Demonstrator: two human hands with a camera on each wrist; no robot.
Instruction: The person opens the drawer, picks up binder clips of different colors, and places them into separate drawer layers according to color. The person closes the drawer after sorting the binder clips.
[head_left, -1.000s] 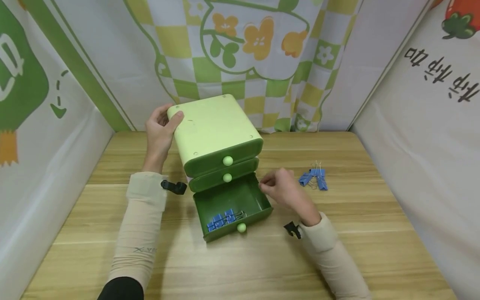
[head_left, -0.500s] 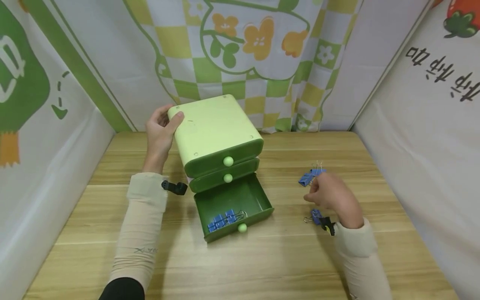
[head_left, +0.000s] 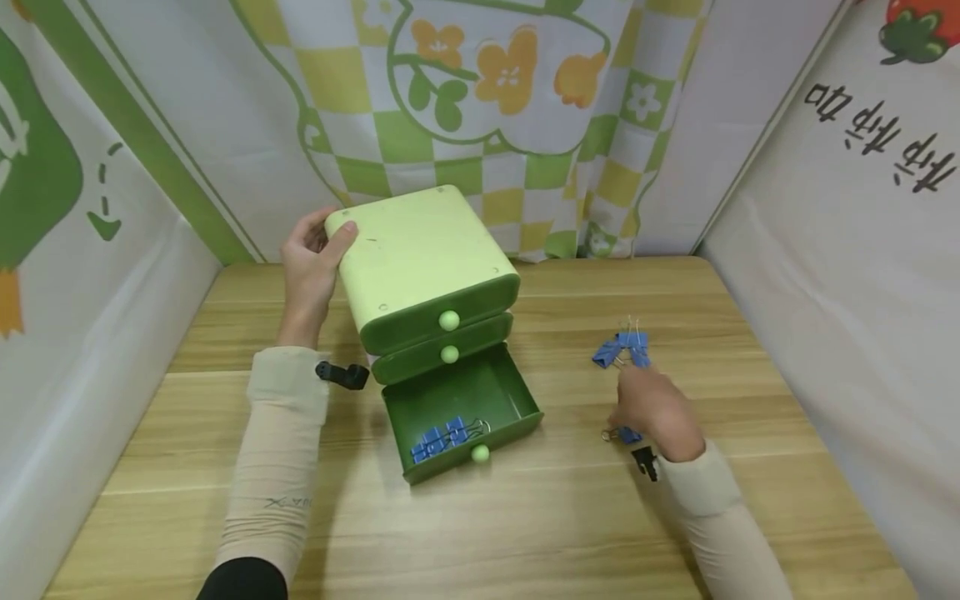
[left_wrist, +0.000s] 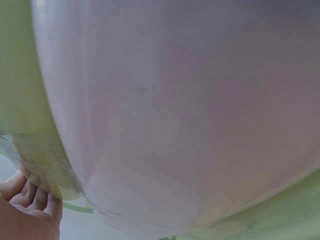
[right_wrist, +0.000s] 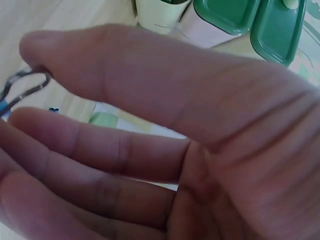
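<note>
A light green desktop drawer box [head_left: 420,250] stands on the table, its bottom drawer [head_left: 457,387] pulled out. My left hand [head_left: 309,275] grips the back left corner, thumb on top; the left wrist view shows its fingers [left_wrist: 37,200] curled against the green shell. Several blue binder clips [head_left: 433,442] lie in a row at the drawer's front. Right of the drawer, my right hand [head_left: 658,408] is low over the table and pinches a blue binder clip [head_left: 630,435], partly hidden beneath it. In the right wrist view, the clip's wire handle [right_wrist: 35,90] sits against the thumb tip.
More blue binder clips [head_left: 606,354] lie in a cluster just beyond my right hand. The two upper drawers are closed, each with a round knob [head_left: 449,320]. A checkered curtain [head_left: 461,171] hangs behind the wooden table [head_left: 480,542], with white panels on both sides.
My right hand has moved from beside the open drawer, right to the loose clips, then down onto the nearest one. My left hand keeps its grip on the box.
</note>
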